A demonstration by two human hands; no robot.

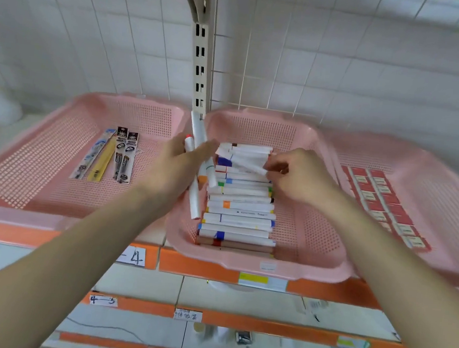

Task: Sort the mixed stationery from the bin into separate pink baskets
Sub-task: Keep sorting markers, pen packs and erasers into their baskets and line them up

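Nearest to the camera, the left forearm [74,257] and the right forearm [395,274] come in from the bottom corners, both cut off by the frame edge. Below them, a lower shelf [238,301] carries small things too blurred to name.

The left hand [180,166] is seen from its back, so most of its fingers are hidden. Its grip is closed round a bundle of white markers [196,198], which stick out above and below the hand at a slant. How many markers are in the bundle is hard to count.

The right hand [298,177] has its fingertips pressed together, pinching the end of a single white marker [247,165]. This marker lies tilted on the far end of the marker stack [238,219].

The stack fills the centre of the middle pink basket [241,267], with the markers lying crosswise, side by side. The colours on the caps show, but the print is not readable.

The left pink basket [23,201] holds a few refill packs [109,156]. The right pink basket [433,165] is partly cut off and blurred; rows of red packets [383,200] lie in it. All three baskets stand on a shelf with an orange edge [199,266].
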